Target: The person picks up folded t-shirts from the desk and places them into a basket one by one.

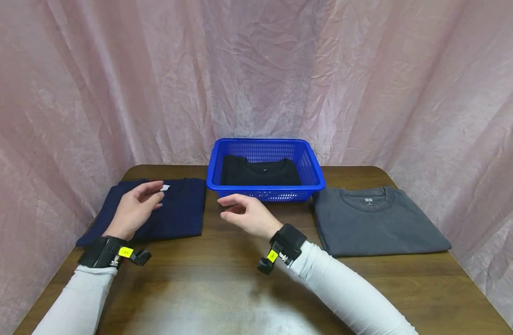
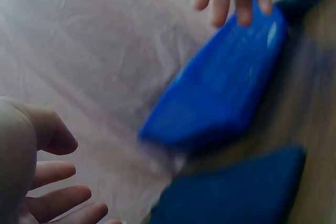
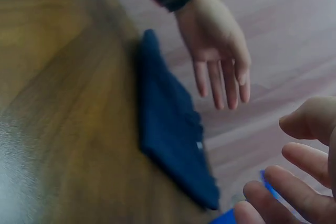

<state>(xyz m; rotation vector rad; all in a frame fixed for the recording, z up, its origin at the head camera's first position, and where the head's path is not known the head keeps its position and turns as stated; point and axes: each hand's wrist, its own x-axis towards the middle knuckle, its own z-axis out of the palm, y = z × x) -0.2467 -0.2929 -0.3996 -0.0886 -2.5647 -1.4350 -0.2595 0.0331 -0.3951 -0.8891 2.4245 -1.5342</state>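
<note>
My left hand [image 1: 136, 208] is raised over a folded navy shirt [image 1: 178, 209] at the left, its fingers loosely bent with nothing between them. In front of the blue basket [image 1: 316, 179] hovers my right hand [image 1: 249, 215], also holding nothing, thumb and fingers apart. A folded black shirt [image 1: 260, 174] lies inside the basket. On the right side of the table rests a folded grey shirt [image 1: 377, 228], its collar toward the back. The right wrist view shows the left hand [image 3: 218, 51] above the navy shirt [image 3: 170, 124], not touching it.
The brown wooden table [image 1: 206, 288] carries everything. A pink curtain [image 1: 256, 70] hangs behind its back edge. Each wrist wears a black strap with a small camera, such as the right wrist strap [image 1: 287, 242].
</note>
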